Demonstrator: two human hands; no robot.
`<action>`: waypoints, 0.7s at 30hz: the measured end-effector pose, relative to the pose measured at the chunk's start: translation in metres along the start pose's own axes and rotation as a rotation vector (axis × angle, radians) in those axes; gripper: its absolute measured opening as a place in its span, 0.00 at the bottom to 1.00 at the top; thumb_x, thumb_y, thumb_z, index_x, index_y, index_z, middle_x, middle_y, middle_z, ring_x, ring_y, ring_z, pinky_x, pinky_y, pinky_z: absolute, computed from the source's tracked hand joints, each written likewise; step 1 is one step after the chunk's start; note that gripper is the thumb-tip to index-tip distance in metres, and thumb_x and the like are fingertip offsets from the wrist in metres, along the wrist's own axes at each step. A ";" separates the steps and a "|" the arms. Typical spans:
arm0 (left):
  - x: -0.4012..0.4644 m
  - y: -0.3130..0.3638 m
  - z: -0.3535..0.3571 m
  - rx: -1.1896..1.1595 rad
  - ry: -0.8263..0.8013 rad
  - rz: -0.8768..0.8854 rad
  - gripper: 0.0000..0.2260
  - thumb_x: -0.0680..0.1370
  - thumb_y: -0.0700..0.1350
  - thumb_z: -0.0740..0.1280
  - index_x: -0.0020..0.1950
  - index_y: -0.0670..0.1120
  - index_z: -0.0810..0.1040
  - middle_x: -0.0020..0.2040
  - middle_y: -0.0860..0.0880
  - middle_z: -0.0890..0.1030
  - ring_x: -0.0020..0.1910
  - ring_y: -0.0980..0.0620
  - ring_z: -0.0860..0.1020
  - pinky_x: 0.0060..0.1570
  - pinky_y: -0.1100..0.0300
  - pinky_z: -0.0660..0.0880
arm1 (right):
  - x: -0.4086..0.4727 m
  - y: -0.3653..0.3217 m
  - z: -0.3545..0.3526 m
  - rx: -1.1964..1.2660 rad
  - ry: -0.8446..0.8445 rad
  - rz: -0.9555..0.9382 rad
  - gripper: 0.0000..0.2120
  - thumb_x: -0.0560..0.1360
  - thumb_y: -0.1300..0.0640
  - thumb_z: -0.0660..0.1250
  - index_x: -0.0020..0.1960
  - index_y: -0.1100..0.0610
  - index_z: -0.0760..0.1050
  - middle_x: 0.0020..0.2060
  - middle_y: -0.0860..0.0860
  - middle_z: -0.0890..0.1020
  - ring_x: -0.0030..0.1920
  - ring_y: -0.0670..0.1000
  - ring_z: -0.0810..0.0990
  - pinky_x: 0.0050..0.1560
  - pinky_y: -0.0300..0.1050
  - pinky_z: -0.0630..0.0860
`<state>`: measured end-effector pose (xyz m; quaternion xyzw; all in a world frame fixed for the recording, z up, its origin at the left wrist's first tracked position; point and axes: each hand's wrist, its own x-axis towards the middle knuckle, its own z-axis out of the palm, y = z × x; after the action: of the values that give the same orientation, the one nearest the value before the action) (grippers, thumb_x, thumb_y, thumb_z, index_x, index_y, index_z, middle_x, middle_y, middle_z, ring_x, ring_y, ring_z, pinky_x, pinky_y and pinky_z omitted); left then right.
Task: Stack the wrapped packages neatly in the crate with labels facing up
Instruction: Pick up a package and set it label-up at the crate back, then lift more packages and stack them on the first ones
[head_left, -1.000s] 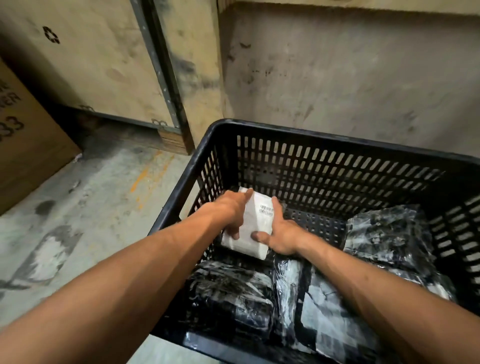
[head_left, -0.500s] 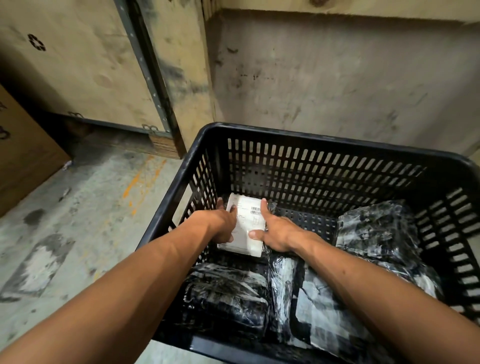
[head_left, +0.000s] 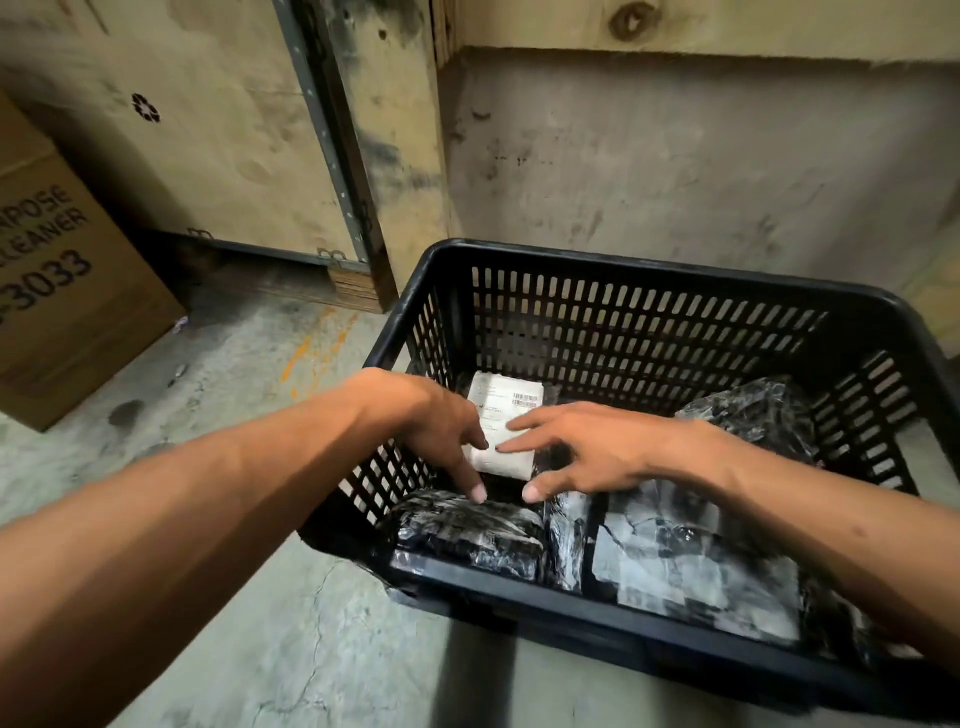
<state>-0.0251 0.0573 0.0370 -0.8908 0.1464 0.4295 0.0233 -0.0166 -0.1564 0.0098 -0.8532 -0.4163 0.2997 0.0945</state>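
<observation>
Hovering over black slotted plastic crate (head_left: 649, 275): L hand (head_left: 436, 415) fingers spread, holding nothing; white-labelled wrapped pkg (head_left: 501, 426) flat in far-left corner, label up; R hand (head_left: 582, 447) fingers spread, empty; black shrink-wrapped pkgs (head_left: 748, 415) at right.

One black crate (head_left: 644, 275) holds one white labelled package (head_left: 506, 415) and four plastic-wrapped dark packages (head_left: 467, 535). One cardboard box (head_left: 62, 291) stands far left. Two hands (head_left: 436, 421).

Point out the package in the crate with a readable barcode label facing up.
The white package in the far-left corner, beneath both hands; the others are black-wrapped.
</observation>
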 end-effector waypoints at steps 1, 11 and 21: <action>-0.008 0.001 0.002 -0.013 0.008 0.048 0.42 0.68 0.71 0.72 0.78 0.56 0.67 0.76 0.53 0.72 0.75 0.48 0.70 0.75 0.45 0.65 | -0.008 -0.005 0.004 0.018 0.014 -0.050 0.32 0.77 0.33 0.66 0.78 0.38 0.66 0.82 0.44 0.62 0.81 0.49 0.60 0.76 0.49 0.49; -0.034 0.009 0.042 -0.091 0.124 0.316 0.14 0.71 0.50 0.80 0.55 0.51 0.87 0.42 0.63 0.84 0.38 0.71 0.78 0.45 0.70 0.74 | -0.036 -0.028 0.033 0.109 0.125 -0.143 0.22 0.76 0.39 0.73 0.65 0.49 0.83 0.62 0.47 0.85 0.59 0.45 0.83 0.63 0.43 0.78; -0.031 -0.004 0.046 -0.100 0.379 0.342 0.06 0.73 0.46 0.77 0.48 0.54 0.87 0.36 0.67 0.83 0.37 0.70 0.81 0.41 0.73 0.74 | -0.028 -0.016 0.035 0.217 0.186 -0.170 0.18 0.76 0.42 0.73 0.65 0.40 0.81 0.51 0.47 0.89 0.41 0.40 0.85 0.44 0.37 0.81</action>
<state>-0.0767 0.0759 0.0317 -0.9176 0.2753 0.2595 -0.1219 -0.0609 -0.1714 0.0005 -0.8236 -0.4417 0.2536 0.2493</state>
